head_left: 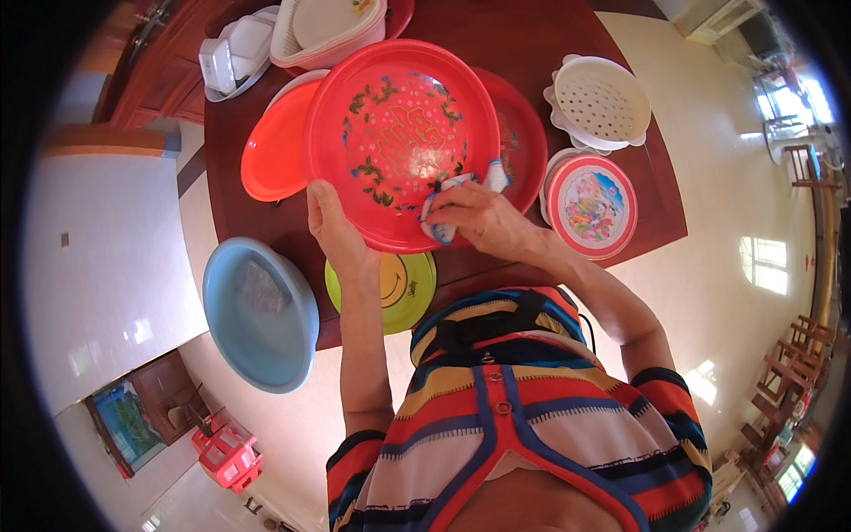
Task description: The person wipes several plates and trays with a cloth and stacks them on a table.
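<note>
A round red tray point(403, 133) with a printed floral pattern is tilted up above the dark red table. My left hand point(341, 232) grips its lower left rim, thumb on the inner side; the other fingers are hidden behind it. My right hand point(479, 213) is closed on a white and blue cloth point(439, 229), which is pressed against the tray's lower right inner edge. Another red tray point(529, 133) lies on the table, partly covered by the first. Below the held tray sits a lime green round item point(412, 310) with a smiley face, partly hidden by my left forearm.
An orange bowl point(273, 155) and stacked white and pink baskets point(306, 49) stand left and far left. On the right are a white colander point(603, 102) and a round picture-lidded box point(592, 206). A light blue basin point(257, 350) holding a clear plastic item is at the left edge.
</note>
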Demonstrator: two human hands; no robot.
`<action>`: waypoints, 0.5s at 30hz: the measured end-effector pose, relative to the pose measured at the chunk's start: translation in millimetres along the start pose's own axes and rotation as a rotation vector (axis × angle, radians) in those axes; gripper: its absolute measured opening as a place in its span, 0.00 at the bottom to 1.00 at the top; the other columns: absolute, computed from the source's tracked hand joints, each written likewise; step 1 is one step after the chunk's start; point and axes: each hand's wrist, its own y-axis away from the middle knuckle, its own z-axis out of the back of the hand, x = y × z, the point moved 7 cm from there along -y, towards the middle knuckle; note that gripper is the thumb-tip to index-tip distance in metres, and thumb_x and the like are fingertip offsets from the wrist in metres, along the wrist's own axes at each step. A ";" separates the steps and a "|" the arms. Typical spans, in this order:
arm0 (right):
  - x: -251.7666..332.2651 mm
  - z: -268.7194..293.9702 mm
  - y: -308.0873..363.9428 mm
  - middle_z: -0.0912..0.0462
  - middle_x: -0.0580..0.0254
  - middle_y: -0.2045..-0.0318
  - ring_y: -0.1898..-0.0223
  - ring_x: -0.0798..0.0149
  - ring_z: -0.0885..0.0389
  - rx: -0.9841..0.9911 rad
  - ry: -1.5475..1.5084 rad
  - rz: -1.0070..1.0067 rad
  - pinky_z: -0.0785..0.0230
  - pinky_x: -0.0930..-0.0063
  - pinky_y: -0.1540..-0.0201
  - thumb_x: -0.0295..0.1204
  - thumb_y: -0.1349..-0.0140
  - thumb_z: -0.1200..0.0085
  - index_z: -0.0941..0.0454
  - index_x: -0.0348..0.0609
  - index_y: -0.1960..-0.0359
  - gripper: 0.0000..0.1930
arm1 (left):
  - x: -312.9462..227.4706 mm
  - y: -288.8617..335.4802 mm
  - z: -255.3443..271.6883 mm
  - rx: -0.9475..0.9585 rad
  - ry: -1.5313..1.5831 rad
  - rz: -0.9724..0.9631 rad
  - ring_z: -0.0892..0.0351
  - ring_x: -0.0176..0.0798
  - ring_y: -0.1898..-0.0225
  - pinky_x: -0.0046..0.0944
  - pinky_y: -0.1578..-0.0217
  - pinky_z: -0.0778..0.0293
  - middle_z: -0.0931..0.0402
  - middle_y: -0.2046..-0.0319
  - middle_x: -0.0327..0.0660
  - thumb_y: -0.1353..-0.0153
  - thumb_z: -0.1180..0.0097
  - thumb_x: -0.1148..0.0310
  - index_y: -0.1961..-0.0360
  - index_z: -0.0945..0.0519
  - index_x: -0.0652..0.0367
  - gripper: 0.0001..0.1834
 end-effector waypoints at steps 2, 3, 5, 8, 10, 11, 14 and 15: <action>-0.9 11.7 -2.0 0.24 0.61 0.58 0.56 0.54 0.26 -0.077 -0.038 -0.037 0.33 0.62 0.51 0.17 0.55 0.48 0.22 0.46 0.59 0.19 | -6.8 -4.5 0.1 -0.002 -0.019 -0.006 0.25 0.38 0.52 0.40 0.53 0.26 0.28 0.50 0.43 0.33 0.56 0.57 0.47 0.31 0.63 0.21; 0.0 18.7 -4.4 0.24 0.60 0.58 0.56 0.53 0.26 -0.116 -0.056 -0.056 0.33 0.62 0.50 0.16 0.54 0.48 0.23 0.46 0.58 0.19 | -14.2 -7.0 -1.5 -0.007 -0.038 -0.005 0.26 0.39 0.51 0.40 0.52 0.26 0.28 0.49 0.44 0.33 0.56 0.57 0.46 0.32 0.62 0.22; 0.8 33.4 -8.5 0.24 0.57 0.57 0.54 0.57 0.25 -0.202 -0.220 -0.126 0.31 0.67 0.52 0.14 0.51 0.52 0.24 0.42 0.56 0.18 | -24.5 -15.7 6.7 -0.022 -0.030 -0.009 0.28 0.41 0.49 0.42 0.50 0.27 0.30 0.47 0.44 0.32 0.58 0.55 0.44 0.34 0.62 0.23; -8.6 49.2 -2.6 0.23 0.61 0.57 0.56 0.69 0.24 -0.360 -0.480 -0.293 0.32 0.78 0.55 0.15 0.46 0.51 0.26 0.38 0.55 0.15 | -46.2 -38.5 28.3 -0.071 0.004 -0.044 0.31 0.43 0.45 0.44 0.47 0.29 0.33 0.43 0.44 0.32 0.61 0.52 0.41 0.37 0.60 0.26; -21.6 45.9 10.9 0.22 0.65 0.60 0.58 0.72 0.24 -0.359 -0.672 -0.508 0.32 0.79 0.56 0.18 0.44 0.49 0.27 0.38 0.54 0.14 | -68.8 -44.5 34.6 -0.149 -0.027 -0.106 0.33 0.45 0.42 0.46 0.46 0.31 0.35 0.42 0.44 0.32 0.64 0.50 0.39 0.39 0.59 0.28; -27.8 43.0 18.5 0.22 0.67 0.62 0.59 0.74 0.24 -0.356 -0.767 -0.616 0.32 0.80 0.57 0.19 0.43 0.49 0.27 0.39 0.54 0.14 | -74.7 -48.9 39.4 -0.155 -0.051 -0.122 0.35 0.46 0.41 0.48 0.44 0.33 0.37 0.41 0.45 0.31 0.67 0.50 0.39 0.39 0.58 0.28; -38.7 38.2 37.7 0.21 0.68 0.66 0.63 0.76 0.24 -0.387 -0.757 -0.646 0.31 0.81 0.60 0.21 0.42 0.47 0.27 0.39 0.53 0.14 | -88.6 -65.5 56.6 -0.165 -0.093 -0.146 0.38 0.50 0.39 0.52 0.41 0.36 0.40 0.39 0.45 0.30 0.72 0.52 0.37 0.41 0.57 0.27; -41.7 36.2 43.6 0.21 0.67 0.66 0.64 0.76 0.24 -0.396 -0.761 -0.658 0.31 0.81 0.60 0.22 0.43 0.46 0.26 0.39 0.53 0.15 | -89.3 -72.4 64.7 -0.164 -0.096 -0.142 0.38 0.50 0.39 0.53 0.42 0.36 0.40 0.39 0.45 0.30 0.72 0.51 0.37 0.41 0.57 0.27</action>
